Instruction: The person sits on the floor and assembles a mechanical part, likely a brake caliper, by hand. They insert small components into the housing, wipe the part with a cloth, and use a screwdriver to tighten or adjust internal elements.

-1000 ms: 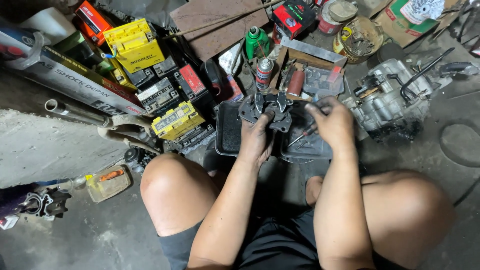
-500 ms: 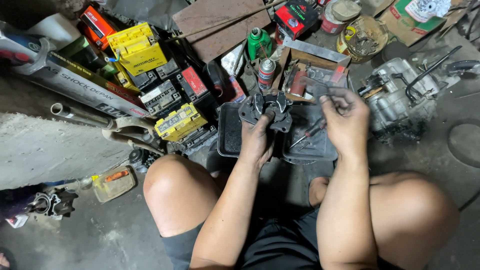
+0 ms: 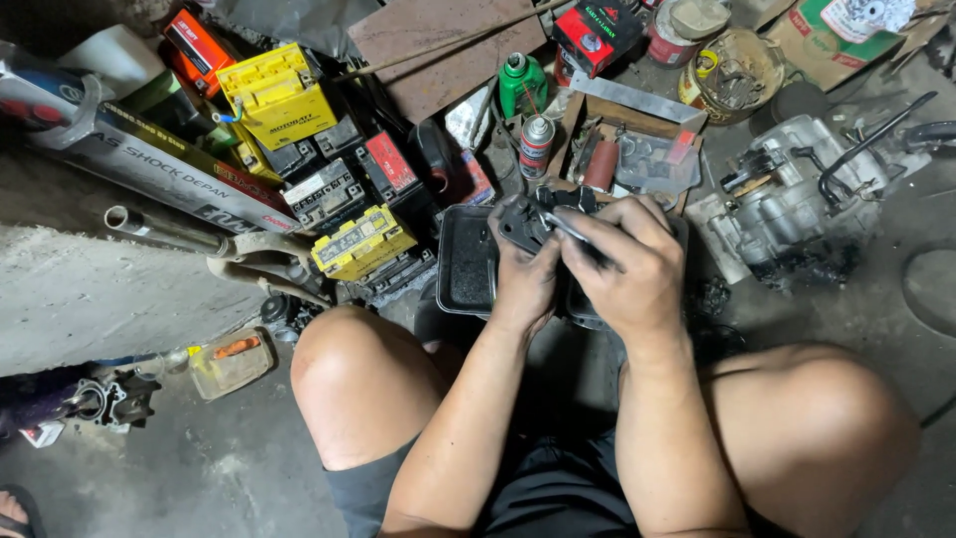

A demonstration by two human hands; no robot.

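Left hand (image 3: 525,271) gripped a dark metal part (image 3: 528,217) above the black tray (image 3: 463,264). Right hand (image 3: 627,264) clasped a slim tool (image 3: 570,229) against the part. Engine (image 3: 787,199) lay to the right.

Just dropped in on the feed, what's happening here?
A person squats on a workshop floor, both hands raised over a black tray. The left hand grips a dark metal part, and the right hand works a slim metal tool against it. An engine block sits to the right.
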